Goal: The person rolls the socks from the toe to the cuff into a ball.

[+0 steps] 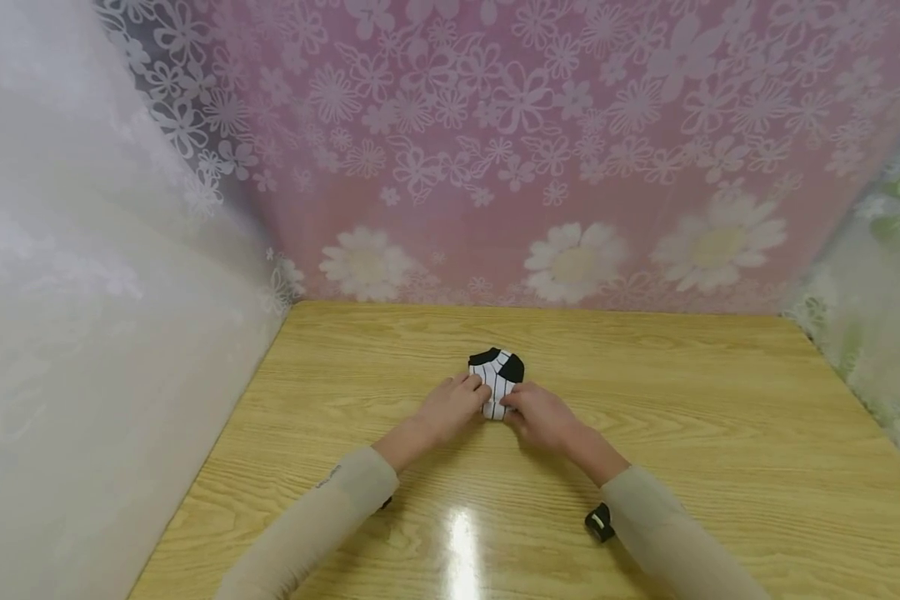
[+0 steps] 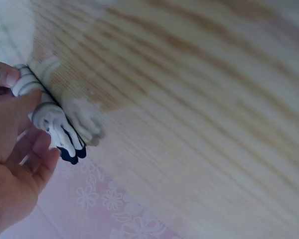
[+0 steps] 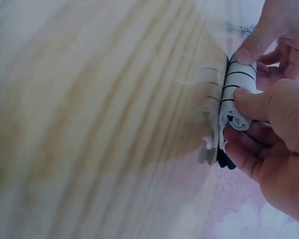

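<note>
A striped sock (image 1: 497,387) lies on the counter (image 1: 682,392), its near end rolled up, its black cuff (image 1: 484,357) at far left and black heel (image 1: 512,368) at far right. The left hand (image 1: 453,406) pinches the roll's left part, the right hand (image 1: 543,417) its right. Beyond the counter's far edge hangs pink flowered cloth (image 1: 457,125).

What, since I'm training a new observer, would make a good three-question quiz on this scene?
1. Which end of the striped sock is rolled up?
A) the end nearer the person
B) the end farther from the person
C) neither end

2. True or false: the left hand and the right hand both hold it.

3. Fill the gap: beyond the table is a pink backdrop patterned with white ____.

Key: 1 A; 2 true; 3 flowers.
</note>
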The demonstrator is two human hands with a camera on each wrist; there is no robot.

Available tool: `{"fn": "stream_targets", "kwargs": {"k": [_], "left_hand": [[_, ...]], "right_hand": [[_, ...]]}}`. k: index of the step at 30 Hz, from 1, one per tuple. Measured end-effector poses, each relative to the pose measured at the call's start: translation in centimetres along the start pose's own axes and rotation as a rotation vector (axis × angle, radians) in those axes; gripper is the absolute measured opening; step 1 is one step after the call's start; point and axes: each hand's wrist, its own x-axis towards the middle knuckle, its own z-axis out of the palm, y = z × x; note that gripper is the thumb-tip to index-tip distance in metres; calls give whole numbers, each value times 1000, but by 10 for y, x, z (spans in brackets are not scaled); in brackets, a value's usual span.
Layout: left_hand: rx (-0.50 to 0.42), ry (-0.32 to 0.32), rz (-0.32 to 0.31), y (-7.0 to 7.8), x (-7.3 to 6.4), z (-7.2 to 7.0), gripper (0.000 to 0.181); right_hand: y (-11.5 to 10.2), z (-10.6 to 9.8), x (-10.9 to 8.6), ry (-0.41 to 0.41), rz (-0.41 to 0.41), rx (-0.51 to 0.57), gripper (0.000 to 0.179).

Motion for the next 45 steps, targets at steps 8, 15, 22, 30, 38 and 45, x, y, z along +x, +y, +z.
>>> {"fn": "stream_targets", "kwargs": {"k": [8, 15, 22, 30, 38, 45], "left_hand": [[79, -46, 64, 4, 0, 1, 21], [-25, -59, 14, 0, 2, 0, 17], [-1, -10, 36, -1, 0, -1, 18], [-69, -71, 65, 6, 0, -2, 15], [-103, 37, 17, 11, -10, 0, 15], [-39, 10, 9, 12, -4, 1, 15]], "right_hand": [[-3, 1, -6, 14, 43, -24, 16], [-3, 6, -5, 85, -16, -124, 8], [-8, 2, -4, 80, 34, -88, 9], [-12, 5, -17, 93, -60, -206, 17], [-8, 2, -12, 24, -35, -48, 9], [-4, -4, -8, -10, 7, -33, 16]]}}
